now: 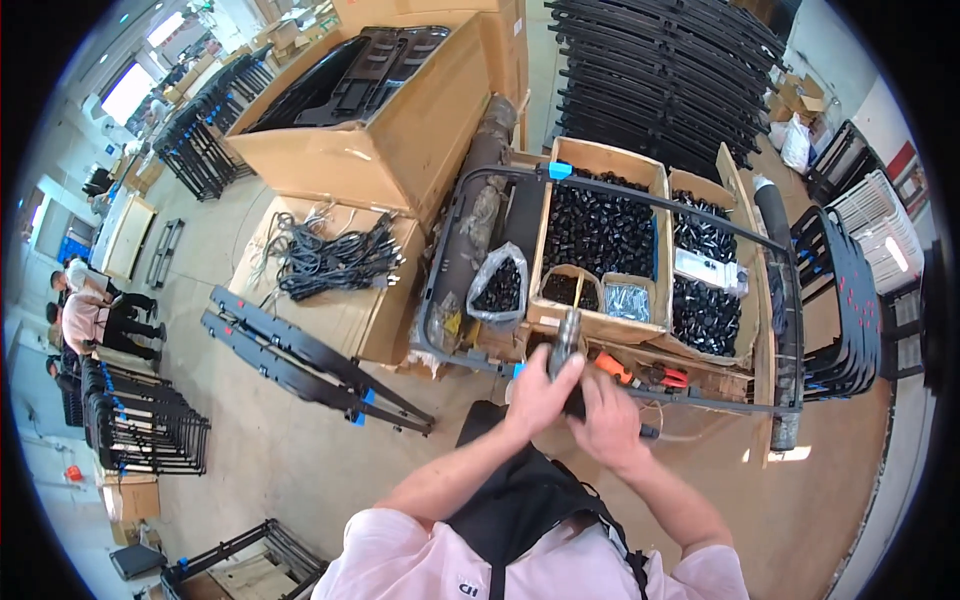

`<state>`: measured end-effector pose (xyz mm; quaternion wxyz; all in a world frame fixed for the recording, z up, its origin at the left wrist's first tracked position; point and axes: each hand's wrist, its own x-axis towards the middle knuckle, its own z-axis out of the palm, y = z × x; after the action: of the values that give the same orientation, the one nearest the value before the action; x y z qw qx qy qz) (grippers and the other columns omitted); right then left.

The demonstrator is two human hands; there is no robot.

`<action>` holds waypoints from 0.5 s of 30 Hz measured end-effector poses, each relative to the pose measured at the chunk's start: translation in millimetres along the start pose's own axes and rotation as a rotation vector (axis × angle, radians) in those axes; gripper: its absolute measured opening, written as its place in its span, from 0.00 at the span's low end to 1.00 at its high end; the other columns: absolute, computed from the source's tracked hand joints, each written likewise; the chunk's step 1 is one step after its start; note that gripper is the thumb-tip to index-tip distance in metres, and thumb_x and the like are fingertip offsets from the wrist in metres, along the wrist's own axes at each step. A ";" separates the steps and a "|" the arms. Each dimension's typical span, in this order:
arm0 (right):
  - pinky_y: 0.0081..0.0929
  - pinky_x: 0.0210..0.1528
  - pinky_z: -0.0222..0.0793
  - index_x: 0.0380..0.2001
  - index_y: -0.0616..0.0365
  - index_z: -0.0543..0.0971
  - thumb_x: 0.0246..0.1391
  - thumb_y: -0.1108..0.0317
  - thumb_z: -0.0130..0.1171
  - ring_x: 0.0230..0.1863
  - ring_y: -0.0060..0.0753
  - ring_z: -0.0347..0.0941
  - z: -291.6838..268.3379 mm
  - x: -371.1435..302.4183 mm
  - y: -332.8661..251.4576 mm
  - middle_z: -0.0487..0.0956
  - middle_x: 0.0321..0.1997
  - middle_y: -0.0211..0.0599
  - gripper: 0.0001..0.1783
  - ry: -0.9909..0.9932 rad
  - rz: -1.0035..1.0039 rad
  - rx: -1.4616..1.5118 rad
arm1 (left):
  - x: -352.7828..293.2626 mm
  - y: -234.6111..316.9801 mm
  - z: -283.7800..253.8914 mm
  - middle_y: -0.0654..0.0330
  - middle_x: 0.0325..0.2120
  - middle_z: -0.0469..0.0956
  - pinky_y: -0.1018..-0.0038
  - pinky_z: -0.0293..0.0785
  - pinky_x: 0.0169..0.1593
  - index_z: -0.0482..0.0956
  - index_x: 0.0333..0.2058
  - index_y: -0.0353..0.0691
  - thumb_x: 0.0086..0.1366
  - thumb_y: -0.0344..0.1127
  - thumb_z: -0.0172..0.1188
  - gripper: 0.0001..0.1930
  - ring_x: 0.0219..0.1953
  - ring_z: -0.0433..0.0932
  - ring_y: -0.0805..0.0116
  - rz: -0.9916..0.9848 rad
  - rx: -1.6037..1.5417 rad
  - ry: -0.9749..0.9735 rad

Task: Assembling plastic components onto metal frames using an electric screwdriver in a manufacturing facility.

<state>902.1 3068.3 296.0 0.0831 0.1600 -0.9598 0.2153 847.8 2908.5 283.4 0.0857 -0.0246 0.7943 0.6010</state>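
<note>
Power driver point(567, 347) just below frame centre, gripped in the left hand point(540, 392).
Right hand point(608, 418) touches its handle point(575, 403), grip unclear; the bit point(578, 292) overlaps the small fastener box point(570, 268). Probably loading the bit; next calls for steady alignment.

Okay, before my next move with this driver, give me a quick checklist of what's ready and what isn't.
1. Left hand gripping the driver: ok.
2. Right hand fully closed on it: cannot tell; its palm is hidden.
3. Frame ahead, apparently within reach: ok.
4. Silver fasteners in supply: ok.
5. Black parts in supply: ok.
6. Area near the hands free of loose items: not ok; an orange item and a red item lie close by.
</note>
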 end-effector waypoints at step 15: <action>0.50 0.53 0.79 0.63 0.60 0.68 0.46 0.60 0.75 0.50 0.59 0.81 101.2 -115.1 -73.8 0.80 0.47 0.52 0.43 -0.367 0.148 0.204 | -134.4 -178.8 -14.3 0.55 0.27 0.80 0.64 0.74 0.41 0.80 0.34 0.35 0.74 0.60 0.60 0.28 0.32 0.77 0.65 -0.246 -0.044 0.212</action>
<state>1025.9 2991.8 207.8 -0.1257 0.1333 -0.9411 0.2840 1004.0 2836.8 139.4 0.0739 -0.1867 0.7764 0.5973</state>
